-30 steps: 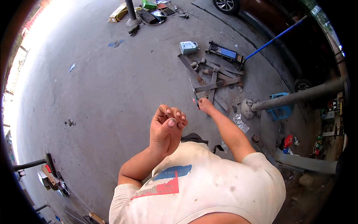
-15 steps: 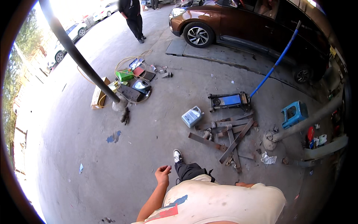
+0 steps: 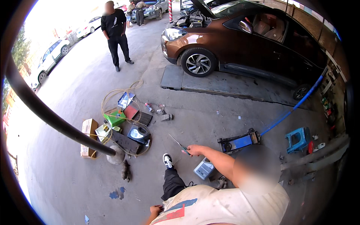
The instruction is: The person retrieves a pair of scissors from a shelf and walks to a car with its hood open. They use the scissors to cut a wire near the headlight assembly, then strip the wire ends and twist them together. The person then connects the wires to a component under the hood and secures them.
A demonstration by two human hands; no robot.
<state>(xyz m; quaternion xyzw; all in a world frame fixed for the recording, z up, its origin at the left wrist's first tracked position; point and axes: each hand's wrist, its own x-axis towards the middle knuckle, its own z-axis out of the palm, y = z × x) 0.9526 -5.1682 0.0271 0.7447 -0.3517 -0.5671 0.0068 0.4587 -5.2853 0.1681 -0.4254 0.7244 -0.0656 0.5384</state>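
At far left we saw a dark pole (image 3: 56, 116) crossing in front of part of the floor, its concrete foot (image 3: 116, 156) probably there to keep it steady. Beside it lay a cardboard box (image 3: 88, 137), a green box (image 3: 115, 119) and a loosely looped yellow hose (image 3: 119, 90), perhaps gathered near the pole to leave walking room, though the loops could have caught a foot. A bystander (image 3: 117, 33) stood farther off, well apart from us. Our left grip (image 3: 156, 210) hung low by the hip, fingers curled; we could not tell whether it held anything.

Near the middle, ahead of our shoe (image 3: 167, 161), was the thin tool (image 3: 176, 141). Our right grip (image 3: 194, 150) had closed around its handle, the tip pointing far and left, likely to keep it off our leg.

Just beside that forearm sat a plastic jug (image 3: 203, 169). To the right, a blurred patch hid our upper arm and some floor. Beyond were a blue jack (image 3: 239, 143), its long handle slanting far right, a brown car (image 3: 240, 45) with its hood up, and a blue stool (image 3: 305, 134).
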